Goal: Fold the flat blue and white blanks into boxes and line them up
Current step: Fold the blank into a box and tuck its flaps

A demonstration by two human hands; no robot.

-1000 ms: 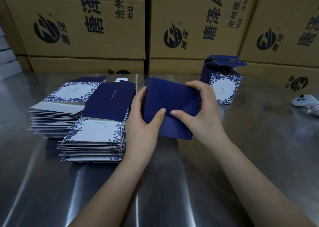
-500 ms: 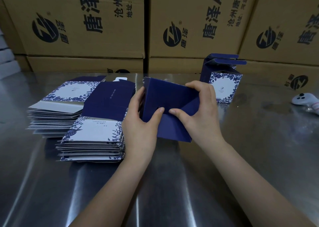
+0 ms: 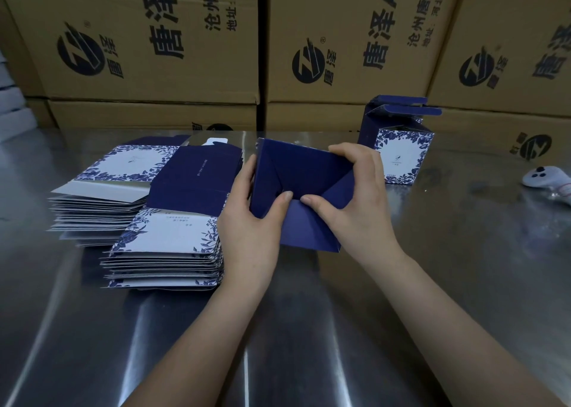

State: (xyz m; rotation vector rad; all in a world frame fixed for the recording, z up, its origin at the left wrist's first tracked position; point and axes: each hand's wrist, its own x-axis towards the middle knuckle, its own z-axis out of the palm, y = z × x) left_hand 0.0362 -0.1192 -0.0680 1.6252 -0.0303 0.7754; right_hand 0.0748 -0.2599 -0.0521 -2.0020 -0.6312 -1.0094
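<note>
A dark blue box blank is held above the steel table between both hands, its bottom flaps turned toward me. My left hand grips its left side with the thumb pressing on a flap. My right hand wraps its right side, thumb pressing the flaps at the middle. Two stacks of flat blue and white blanks lie to the left: a near stack and a far stack. One folded box stands upright behind my right hand with its top flaps open.
Large brown cardboard cartons form a wall along the far edge of the steel table. A white controller lies at the right edge.
Both thumbs have pressed the bottom flaps further in and the box has shifted slightly. The stacks and the standing box have not moved.
</note>
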